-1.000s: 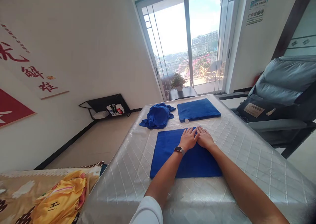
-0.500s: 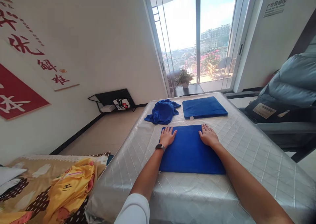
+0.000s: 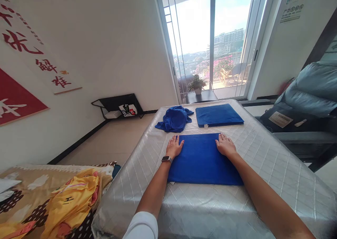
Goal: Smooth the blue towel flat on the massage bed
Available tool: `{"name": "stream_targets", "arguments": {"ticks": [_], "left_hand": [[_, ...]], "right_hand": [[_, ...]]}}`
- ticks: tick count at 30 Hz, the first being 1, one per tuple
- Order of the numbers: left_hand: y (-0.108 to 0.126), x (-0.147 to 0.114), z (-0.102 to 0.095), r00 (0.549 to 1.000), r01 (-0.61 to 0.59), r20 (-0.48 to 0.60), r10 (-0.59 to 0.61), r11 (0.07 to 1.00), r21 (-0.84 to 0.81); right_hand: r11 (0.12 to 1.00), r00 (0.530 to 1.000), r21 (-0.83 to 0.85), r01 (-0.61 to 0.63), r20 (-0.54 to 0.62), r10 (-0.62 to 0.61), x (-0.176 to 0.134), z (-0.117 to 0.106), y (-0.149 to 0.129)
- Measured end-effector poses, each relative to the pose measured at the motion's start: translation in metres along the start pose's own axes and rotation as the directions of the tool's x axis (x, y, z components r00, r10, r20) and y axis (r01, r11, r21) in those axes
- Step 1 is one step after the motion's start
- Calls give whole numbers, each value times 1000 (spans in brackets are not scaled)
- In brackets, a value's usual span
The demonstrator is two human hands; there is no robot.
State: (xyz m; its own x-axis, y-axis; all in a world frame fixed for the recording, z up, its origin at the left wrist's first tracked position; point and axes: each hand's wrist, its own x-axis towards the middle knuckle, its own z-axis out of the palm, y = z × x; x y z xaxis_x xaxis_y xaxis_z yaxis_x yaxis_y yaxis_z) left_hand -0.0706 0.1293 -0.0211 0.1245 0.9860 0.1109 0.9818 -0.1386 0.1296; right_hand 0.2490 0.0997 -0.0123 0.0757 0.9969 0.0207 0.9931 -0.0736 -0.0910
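A folded blue towel (image 3: 201, 161) lies flat near the front of the silver quilted surface (image 3: 268, 161). On its far left corner rests my left hand (image 3: 174, 147), palm down, fingers stretched out, with a watch on the wrist. My right hand (image 3: 225, 145) lies flat on the far right corner, its fingers extended. Beyond them is another folded blue towel (image 3: 219, 115) with a small white tag at its front edge. To that one's left sits a crumpled blue towel (image 3: 175, 119).
A bed with a patterned cover (image 3: 26, 200) and yellow clothing (image 3: 73, 200) is at lower left. On the right stands a grey padded chair (image 3: 316, 88). A potted plant (image 3: 197, 84) stands before the glass door; a black rack (image 3: 118, 104) is by the wall.
My hands have moved slightly apart, the left one leftward and the right one rightward along the towel's far edge. The view has shifted a little.
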Motion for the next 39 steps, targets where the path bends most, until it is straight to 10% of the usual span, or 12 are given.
{"name": "stream_targets", "arguments": {"ticks": [16,19,25,29,33,39], "left_hand": [[15,1,-20,995,91,19,-95,987,134],[51,4,-25,995,70,-81,-58,984,161],[188,6,-1,907,-416,-109,407,907,-72],[232,11,17,920,-392,-81,384,900,-192],[196,12,19,940,-340,-28,340,927,-159],[81,3,-1,991,-125,35,128,990,-66]], "right_hand": [[993,995,68,97,11,-98,12,5,1],[994,996,68,90,-2,-90,11,5,-1],[990,990,42,135,-39,-134,6,8,5],[982,982,10,187,-44,-186,4,10,12],[989,990,49,137,-53,-134,6,8,6],[994,996,62,89,-19,-88,10,5,0]]}}
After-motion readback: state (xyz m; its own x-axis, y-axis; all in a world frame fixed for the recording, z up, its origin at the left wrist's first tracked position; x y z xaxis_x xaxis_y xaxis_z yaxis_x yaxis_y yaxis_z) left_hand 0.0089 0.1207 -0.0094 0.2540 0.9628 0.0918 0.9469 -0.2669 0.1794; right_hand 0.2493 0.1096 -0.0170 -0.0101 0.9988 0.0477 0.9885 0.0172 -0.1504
